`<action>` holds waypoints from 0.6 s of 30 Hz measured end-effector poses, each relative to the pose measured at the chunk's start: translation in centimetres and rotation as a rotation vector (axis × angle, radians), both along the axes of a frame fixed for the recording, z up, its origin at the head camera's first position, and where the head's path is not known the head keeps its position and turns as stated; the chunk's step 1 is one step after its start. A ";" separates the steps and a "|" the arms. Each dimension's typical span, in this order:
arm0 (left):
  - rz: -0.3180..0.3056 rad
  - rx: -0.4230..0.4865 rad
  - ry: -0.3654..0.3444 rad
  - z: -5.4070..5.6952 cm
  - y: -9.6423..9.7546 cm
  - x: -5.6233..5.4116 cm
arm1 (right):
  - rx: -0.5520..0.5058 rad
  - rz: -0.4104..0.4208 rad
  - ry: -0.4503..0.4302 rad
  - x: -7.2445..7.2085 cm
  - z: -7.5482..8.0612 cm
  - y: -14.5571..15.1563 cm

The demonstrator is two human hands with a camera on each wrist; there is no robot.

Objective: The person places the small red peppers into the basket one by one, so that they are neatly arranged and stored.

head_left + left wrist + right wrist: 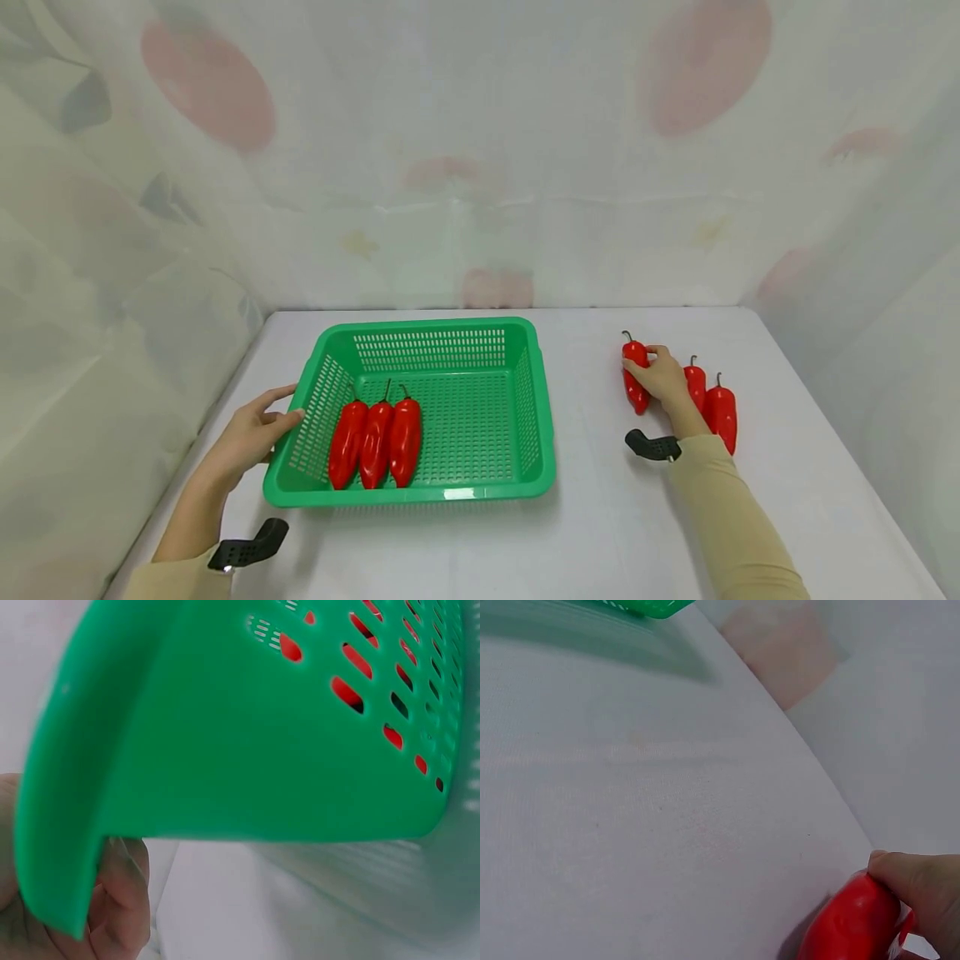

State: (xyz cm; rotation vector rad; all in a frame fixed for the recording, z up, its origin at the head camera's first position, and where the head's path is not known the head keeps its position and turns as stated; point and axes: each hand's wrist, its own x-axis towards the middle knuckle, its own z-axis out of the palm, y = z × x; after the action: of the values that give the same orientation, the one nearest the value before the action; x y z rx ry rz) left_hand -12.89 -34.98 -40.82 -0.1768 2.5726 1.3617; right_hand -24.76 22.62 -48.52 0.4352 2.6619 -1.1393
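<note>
On the left of the counter (592, 533), the left hand (251, 433) is gripping the left rim of a green plastic basket (375, 498), thumb lying over the rim and fingers curling outside it, probably to keep the basket from sliding. Inside, toward the left, three red chili peppers (376, 446) are lying side by side with stems pointing far, an arrangement that is presumably saving room.

Well apart on the right, the right hand (663, 379) is pinching one red chili pepper (637, 395) around its upper body, closing only to its width, likely for a firm hold without pulling the stem; whether it is touching the counter, I cannot tell. Just beside it on the right, two more peppers (722, 412) are lying close together, the sleeve (720, 500) partly hiding them.

Counting up, one basket and six peppers are showing: three inside, one held, two on the counter.
</note>
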 end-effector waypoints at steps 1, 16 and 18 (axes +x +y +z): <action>0.000 0.000 0.000 0.0 0.0 0.0 | -0.007 -0.005 -0.003 0.0 0.0 0.0; -0.004 -0.014 -0.001 0.1 0.0 0.0 | -0.017 0.003 -0.001 0.2 0.3 0.0; -0.005 -0.010 -0.003 0.1 0.0 0.0 | -0.018 0.002 0.012 0.2 0.4 -0.1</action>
State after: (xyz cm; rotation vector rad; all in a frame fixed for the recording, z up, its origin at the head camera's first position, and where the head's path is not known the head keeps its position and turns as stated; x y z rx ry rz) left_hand -12.89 -34.95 -40.71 -0.1732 2.5761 1.3459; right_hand -24.60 22.54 -48.09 0.4242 2.6592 -1.1683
